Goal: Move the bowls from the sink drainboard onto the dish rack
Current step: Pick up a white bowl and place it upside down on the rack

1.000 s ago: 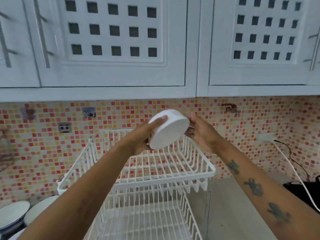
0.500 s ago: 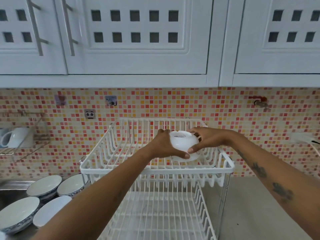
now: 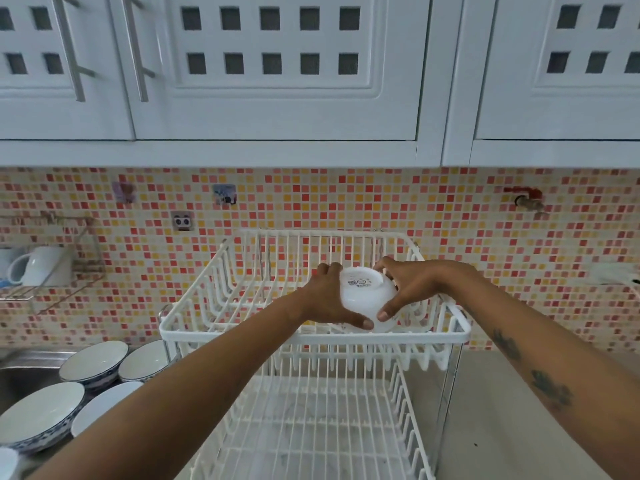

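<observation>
Four bowls point(image 3: 40, 415) with white interiors and blue-patterned outer walls sit at the lower left, on the steel drainboard point(image 3: 31, 358) beside the sink; two lie nearer the camera and two point(image 3: 93, 363) farther back, grouped close together, and the rearmost right bowl is just beside the left leg of the dish rack point(image 3: 311, 339). The rack is a white wire unit with two tiers, standing on the pale bench point(image 3: 502, 427). Its lower tier point(image 3: 311, 431) holds no items in the visible portion. Both forearms extend from the lower corners of the view toward the upper tier. The left hand point(image 3: 329, 299) and the right hand point(image 3: 412, 289) together grip one white bowl point(image 3: 367, 299), held upside down and tilted so that its base, bearing a small printed label, faces the camera. The left fingers point(image 3: 363, 323) wrap the bowl's left side with the thumb along its lower edge; the right fingers point(image 3: 384, 315) wrap the right side, thumb tip at the lower edge and fingertips over the top of the base. The bowl is inside the upper tier, toward its right half, low against the wires; whether it rests on them cannot be determined. Behind the rack, a mosaic tile wall point(image 3: 346, 195) in red, orange and cream carries a wire wall shelf point(image 3: 52, 282) with a white mug point(image 3: 38, 266) at the left. White cabinets point(image 3: 277, 109) with square cut-outs hang above.
</observation>
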The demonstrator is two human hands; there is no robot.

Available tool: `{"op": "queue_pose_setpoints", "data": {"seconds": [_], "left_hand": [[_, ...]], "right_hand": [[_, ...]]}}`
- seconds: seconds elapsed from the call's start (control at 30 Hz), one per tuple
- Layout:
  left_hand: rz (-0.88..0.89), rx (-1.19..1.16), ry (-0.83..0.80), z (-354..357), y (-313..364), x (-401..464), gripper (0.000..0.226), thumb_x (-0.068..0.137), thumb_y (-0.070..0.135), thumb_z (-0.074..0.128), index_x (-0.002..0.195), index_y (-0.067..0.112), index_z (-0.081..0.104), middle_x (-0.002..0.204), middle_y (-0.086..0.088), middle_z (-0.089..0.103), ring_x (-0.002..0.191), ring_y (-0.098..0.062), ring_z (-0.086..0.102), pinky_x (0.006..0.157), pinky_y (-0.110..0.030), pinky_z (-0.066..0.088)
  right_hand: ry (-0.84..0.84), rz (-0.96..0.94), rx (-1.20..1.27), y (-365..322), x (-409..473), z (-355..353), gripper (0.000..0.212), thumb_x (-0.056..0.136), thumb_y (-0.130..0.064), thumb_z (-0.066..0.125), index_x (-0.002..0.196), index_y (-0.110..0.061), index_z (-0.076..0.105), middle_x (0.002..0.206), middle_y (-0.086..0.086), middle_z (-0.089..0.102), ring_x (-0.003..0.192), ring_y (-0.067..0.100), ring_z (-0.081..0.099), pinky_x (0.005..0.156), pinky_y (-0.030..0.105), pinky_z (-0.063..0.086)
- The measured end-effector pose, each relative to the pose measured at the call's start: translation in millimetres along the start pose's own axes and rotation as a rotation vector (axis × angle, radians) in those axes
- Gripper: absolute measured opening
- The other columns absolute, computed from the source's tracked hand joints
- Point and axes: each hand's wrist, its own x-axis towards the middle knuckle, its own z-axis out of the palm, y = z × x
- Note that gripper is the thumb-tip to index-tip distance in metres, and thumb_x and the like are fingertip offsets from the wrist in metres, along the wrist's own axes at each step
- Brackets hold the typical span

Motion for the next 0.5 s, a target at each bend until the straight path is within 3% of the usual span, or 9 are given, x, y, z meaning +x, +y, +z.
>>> {"op": "queue_pose_setpoints", "data": {"seconds": [0.07,0.13,0.2,0.27,0.33,0.43,0.5], "left_hand": [[-0.044,-0.117,0.008,-4.3,0.5,-1.6,0.105,0.064,0.065,0.076,0.144,0.016,0.028,0.141,-0.004,0.035,0.131,-0.023,0.038,0.101,-0.041,0.047],[-0.117,-0.341,0.03,-9.2,2.7,-1.6,0.092,0.077,0.067,0.061,0.144,0.013,0.029,0.142,-0.008,0.041,0.122,-0.027,0.051,0.077,-0.034,0.057],[-0.176,-0.473,0.029,-12.6,5.3,-1.0,0.083,0.088,0.065,0.046,0.149,0.013,0.025,0.149,-0.012,0.04,0.12,-0.03,0.055,0.063,-0.026,0.053],[-0.208,-0.461,0.02,-13.4,5.2,1.2,0.076,0.092,0.058,0.046,0.151,0.014,0.026,0.152,-0.013,0.039,0.124,-0.031,0.054,0.077,-0.032,0.056],[-0.212,-0.433,0.012,-11.5,3.7,3.3,0.072,0.093,0.052,0.051,0.15,0.013,0.031,0.147,-0.013,0.047,0.12,-0.031,0.058,0.089,-0.037,0.054],[-0.202,-0.44,-0.001,-8.5,1.3,5.8,0.073,0.091,0.052,0.055,0.149,0.013,0.033,0.142,-0.013,0.052,0.117,-0.031,0.06,0.084,-0.034,0.052],[-0.197,-0.447,-0.002,-7.2,-0.9,6.3,0.076,0.089,0.054,0.056,0.15,0.015,0.033,0.141,-0.012,0.053,0.115,-0.029,0.061,0.08,-0.03,0.052]], "right_hand": [[-0.041,0.031,0.045,-1.0,0.5,-4.7,0.106,0.064,-0.047,0.083,0.146,-0.032,0.017,0.149,-0.005,0.035,0.129,0.022,0.043,0.104,0.036,0.041],[-0.093,0.042,0.279,-2.2,0.0,-10.1,0.104,0.074,-0.034,0.08,0.151,-0.033,0.009,0.157,0.003,0.026,0.14,0.027,0.033,0.113,0.041,0.034],[-0.116,0.037,0.544,-4.0,-0.4,-11.5,0.1,0.083,-0.028,0.072,0.152,-0.036,0.001,0.161,0.007,0.018,0.147,0.029,0.022,0.117,0.044,0.025],[-0.107,0.055,0.594,-5.7,0.9,-7.6,0.092,0.087,-0.036,0.066,0.153,-0.036,0.002,0.162,0.004,0.015,0.148,0.03,0.019,0.116,0.047,0.025],[-0.119,0.071,0.508,-6.7,2.0,-2.7,0.081,0.087,-0.046,0.063,0.151,-0.036,0.014,0.16,0.002,0.022,0.145,0.032,0.027,0.113,0.052,0.032],[-0.15,0.087,0.525,-5.2,3.9,-2.3,0.064,0.086,-0.044,0.065,0.142,-0.035,0.034,0.149,0.003,0.043,0.131,0.03,0.046,0.105,0.046,0.044],[-0.15,0.098,0.553,-3.9,6.6,-3.1,0.062,0.085,-0.039,0.069,0.139,-0.032,0.039,0.143,0.004,0.049,0.127,0.029,0.051,0.104,0.044,0.046]]}}
